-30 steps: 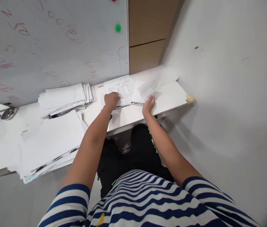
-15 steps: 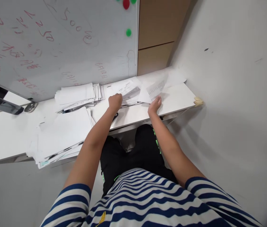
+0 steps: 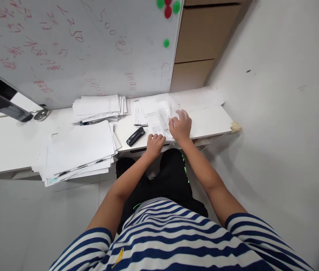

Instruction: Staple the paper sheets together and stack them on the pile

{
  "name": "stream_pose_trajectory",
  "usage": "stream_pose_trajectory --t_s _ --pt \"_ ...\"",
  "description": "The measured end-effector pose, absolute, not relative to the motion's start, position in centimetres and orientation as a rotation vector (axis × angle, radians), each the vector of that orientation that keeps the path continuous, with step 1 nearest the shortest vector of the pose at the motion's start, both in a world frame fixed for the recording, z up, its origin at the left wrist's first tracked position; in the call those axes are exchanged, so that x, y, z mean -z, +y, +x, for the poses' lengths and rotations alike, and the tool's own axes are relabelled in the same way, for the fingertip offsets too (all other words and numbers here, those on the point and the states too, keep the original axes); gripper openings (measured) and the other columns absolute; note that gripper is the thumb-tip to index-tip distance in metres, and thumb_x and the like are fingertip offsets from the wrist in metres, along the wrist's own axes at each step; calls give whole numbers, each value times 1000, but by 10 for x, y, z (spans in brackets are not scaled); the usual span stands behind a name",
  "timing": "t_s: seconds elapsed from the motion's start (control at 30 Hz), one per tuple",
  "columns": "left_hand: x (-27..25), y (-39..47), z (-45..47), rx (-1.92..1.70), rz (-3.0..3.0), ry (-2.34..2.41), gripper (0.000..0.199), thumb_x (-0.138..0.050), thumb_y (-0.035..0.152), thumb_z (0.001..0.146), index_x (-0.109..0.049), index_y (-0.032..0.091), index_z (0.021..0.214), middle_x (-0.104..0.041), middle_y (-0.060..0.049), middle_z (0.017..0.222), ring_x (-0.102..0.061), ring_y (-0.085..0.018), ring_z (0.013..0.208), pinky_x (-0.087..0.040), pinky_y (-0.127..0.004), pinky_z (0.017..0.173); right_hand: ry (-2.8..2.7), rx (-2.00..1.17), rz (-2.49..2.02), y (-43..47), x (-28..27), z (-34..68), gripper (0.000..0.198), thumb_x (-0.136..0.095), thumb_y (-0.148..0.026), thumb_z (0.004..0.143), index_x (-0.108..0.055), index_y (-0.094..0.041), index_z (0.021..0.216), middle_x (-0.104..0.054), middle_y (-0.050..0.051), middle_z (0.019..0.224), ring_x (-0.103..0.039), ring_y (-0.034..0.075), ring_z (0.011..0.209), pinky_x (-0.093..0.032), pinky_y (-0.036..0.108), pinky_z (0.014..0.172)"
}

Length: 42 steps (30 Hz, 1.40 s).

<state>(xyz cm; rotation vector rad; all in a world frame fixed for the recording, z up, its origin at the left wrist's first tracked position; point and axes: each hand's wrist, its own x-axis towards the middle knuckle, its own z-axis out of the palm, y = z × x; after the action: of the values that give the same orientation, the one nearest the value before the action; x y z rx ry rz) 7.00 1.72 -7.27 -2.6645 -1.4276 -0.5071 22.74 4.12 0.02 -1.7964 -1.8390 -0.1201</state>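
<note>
My left hand (image 3: 156,145) is at the table's front edge, its fingers curled closed over the near corner of some printed sheets (image 3: 157,128). My right hand (image 3: 181,127) pinches the right side of a curled, thin printed sheet (image 3: 164,116), which is smeared by motion. The fingertips of the right hand are partly blurred. To the left of the hands a black stapler (image 3: 135,136) lies slantwise on the white table. More white papers (image 3: 151,103) lie behind the sheets, toward the whiteboard.
Two piles of paper stand to the left: a back stack (image 3: 97,105) and a larger front stack (image 3: 80,148) overhanging the edge. A whiteboard (image 3: 105,64) with red writing and magnets rises behind. Cardboard boxes (image 3: 194,75) and a wall (image 3: 283,113) bound the right side.
My left hand has moved toward me and right, uncovering the stapler. My right hand has turned over, knuckles up, and the printed sheet has swung left, close to the left hand.
</note>
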Motion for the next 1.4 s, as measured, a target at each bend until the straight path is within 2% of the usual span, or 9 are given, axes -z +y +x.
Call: stream_pose_trajectory --t_s 0.17,0.3,0.47,0.63,0.77,0.87,1.03,1.23,1.4 --pt "82 -5 65 583 -2562 -1594 25 -41 25 100 -65 25 92 -69 -11 95 -60 -26 94 -38 -43 81 -1826 216 -1785 15 -1 224 43 -33 -35 100 -73 -19 101 -55 17 143 -35 37 144 -35 55 106" --pt "89 -9 60 600 -2579 -1629 22 -44 26 99 -65 25 94 -68 -11 97 -62 -26 96 -42 -44 83 -1798 270 -1786 6 -6 228 44 -34 -37 99 -74 -20 102 -57 17 141 -36 38 143 -38 56 101" --pt "113 -9 49 853 -2595 -1623 27 -53 21 92 -63 27 116 -64 -12 122 -60 -25 116 -46 -45 99 -1963 157 -1789 2 21 216 41 -37 -37 99 -73 -19 106 -55 15 145 -35 37 144 -43 52 97" --pt "127 -13 38 973 -2481 -1668 28 -55 23 92 -66 29 117 -63 -13 130 -52 -27 133 -35 -52 117 -2009 29 -1859 -2 58 205 41 -42 -40 98 -73 -17 109 -57 18 143 -37 38 144 -45 53 97" --pt "122 -16 37 847 -2522 -1613 46 -51 19 94 -57 28 138 -50 -11 152 -37 -28 147 -24 -54 123 -2003 38 -1879 -8 69 201 48 -41 -46 100 -73 -12 110 -60 20 139 -40 39 141 -38 55 104" --pt "116 -16 39 740 -2557 -1620 55 -48 17 94 -47 28 148 -43 -7 158 -33 -27 150 -19 -55 125 -2009 26 -1899 -15 75 201 49 -42 -48 100 -71 -12 115 -62 19 137 -43 38 139 -32 55 110" --pt "111 -15 41 707 -2566 -1603 56 -49 22 94 -45 28 150 -39 -7 160 -31 -28 151 -17 -55 125 -1873 -114 -1914 -24 86 210 48 -37 -47 102 -68 -17 124 -60 14 142 -47 32 137 -29 53 114" --pt "99 -12 51 701 -2642 -1459 66 -56 49 92 -43 24 152 -33 -12 162 -24 -33 153 -13 -56 125 -1656 -308 -1898 -22 88 223 50 -25 -39 104 -59 -19 135 -60 11 143 -45 25 141 -18 55 121" --pt "85 3 72 680 -2670 -1431 61 -48 44 96 -41 22 153 -30 -12 164 -23 -32 154 -15 -54 124 -1550 -458 -1900 -20 81 227 54 -23 -43 104 -44 -20 148 -59 12 143 -48 24 139 -2 63 121"
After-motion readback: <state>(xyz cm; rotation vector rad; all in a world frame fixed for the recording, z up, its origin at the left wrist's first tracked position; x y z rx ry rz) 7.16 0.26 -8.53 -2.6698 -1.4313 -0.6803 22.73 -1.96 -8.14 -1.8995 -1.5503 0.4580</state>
